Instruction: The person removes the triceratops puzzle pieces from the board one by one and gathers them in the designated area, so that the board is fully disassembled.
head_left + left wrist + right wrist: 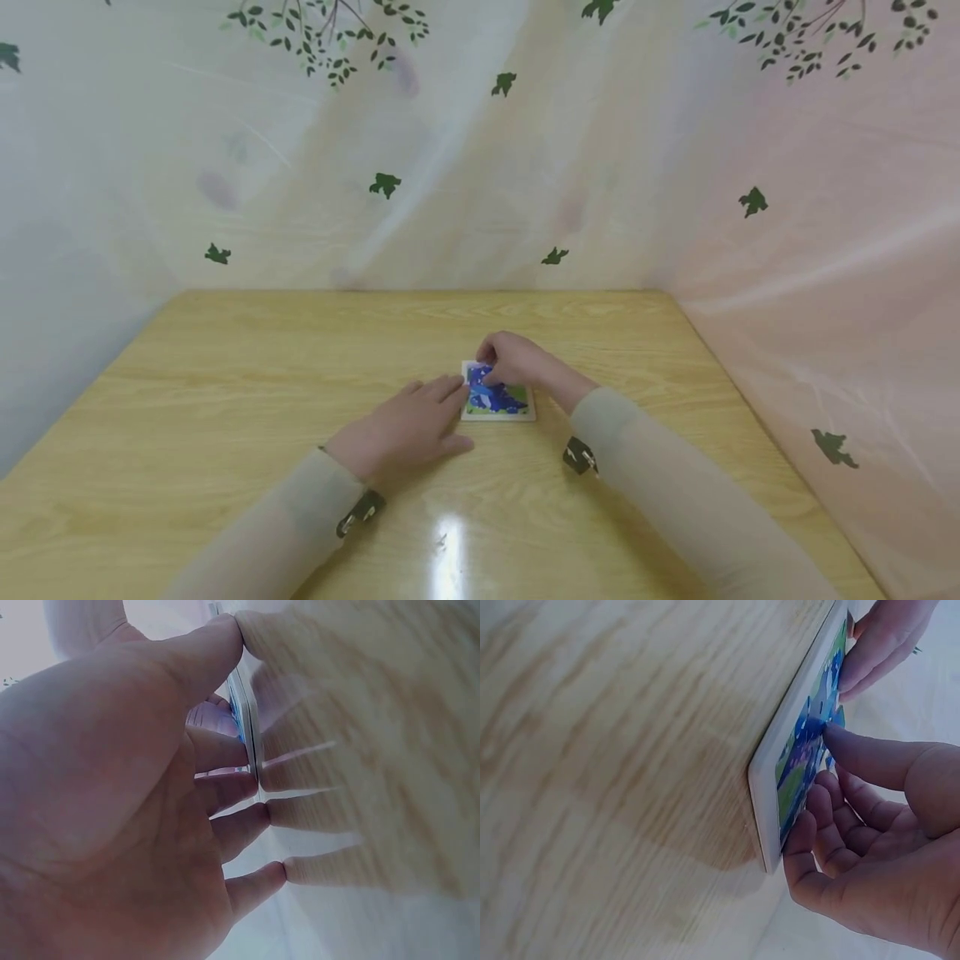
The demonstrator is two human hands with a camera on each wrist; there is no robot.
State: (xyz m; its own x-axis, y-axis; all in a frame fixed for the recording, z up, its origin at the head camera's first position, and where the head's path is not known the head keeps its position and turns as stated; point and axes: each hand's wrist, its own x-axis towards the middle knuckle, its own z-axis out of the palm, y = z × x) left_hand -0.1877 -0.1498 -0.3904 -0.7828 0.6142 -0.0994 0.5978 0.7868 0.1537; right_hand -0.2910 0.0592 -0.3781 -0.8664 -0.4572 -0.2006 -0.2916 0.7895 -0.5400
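Note:
A small flat picture puzzle [498,402] with a white border lies on the table, showing a blue dinosaur-like figure on green. My left hand [408,425] rests palm down at its left side, fingers extended, fingertips at the puzzle's edge. In the left wrist view, fingers [244,829] touch the shiny tabletop beside the thin board. My right hand [517,360] comes over the puzzle's upper part from the right. In the right wrist view, its thumb and curled fingers pinch a small blue puzzle piece [840,716], tilted up from the picture and partly hidden behind the thumb.
The wooden table [285,350] extends around the puzzle on all sides. A pale curtain [465,208] printed with green leaves hangs behind it and along the right. Dark wrist-worn devices [360,512] sit at both sleeves, low over the table.

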